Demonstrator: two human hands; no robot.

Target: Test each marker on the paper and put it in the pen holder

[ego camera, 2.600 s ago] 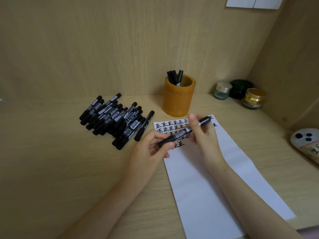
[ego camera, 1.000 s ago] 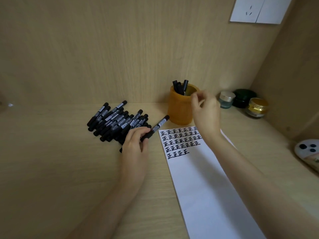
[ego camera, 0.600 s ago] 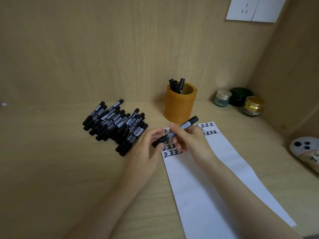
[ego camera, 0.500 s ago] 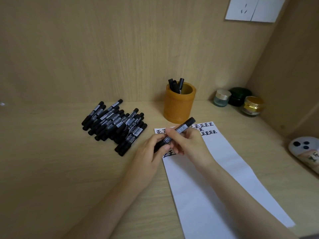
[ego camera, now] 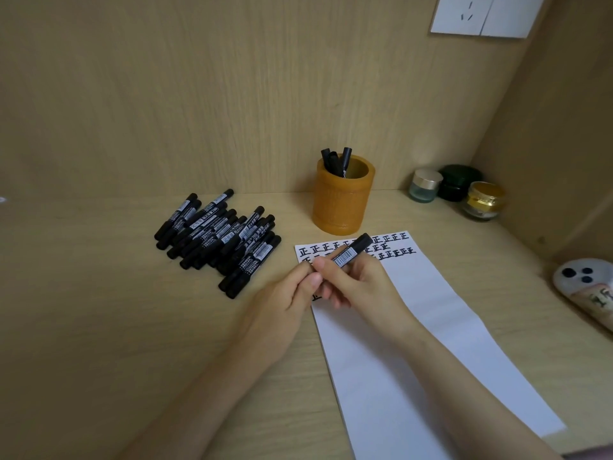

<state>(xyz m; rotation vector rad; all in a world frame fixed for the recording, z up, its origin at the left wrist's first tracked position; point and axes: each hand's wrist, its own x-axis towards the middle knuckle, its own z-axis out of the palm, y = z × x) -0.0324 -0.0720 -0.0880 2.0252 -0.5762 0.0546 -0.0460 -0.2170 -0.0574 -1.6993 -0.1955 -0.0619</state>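
Black marker (ego camera: 352, 251) held slanted above the written end of the paper (ego camera: 424, 330), right hand (ego camera: 363, 288) curled round its barrel, left hand (ego camera: 285, 305) pinching its near end, which we read as uncapping right where the test stroke goes, pen holder (ego camera: 343, 207) just behind within easy reach.

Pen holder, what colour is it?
Orange-brown, like honey. The pen holder shows best in the head view, the only view here.
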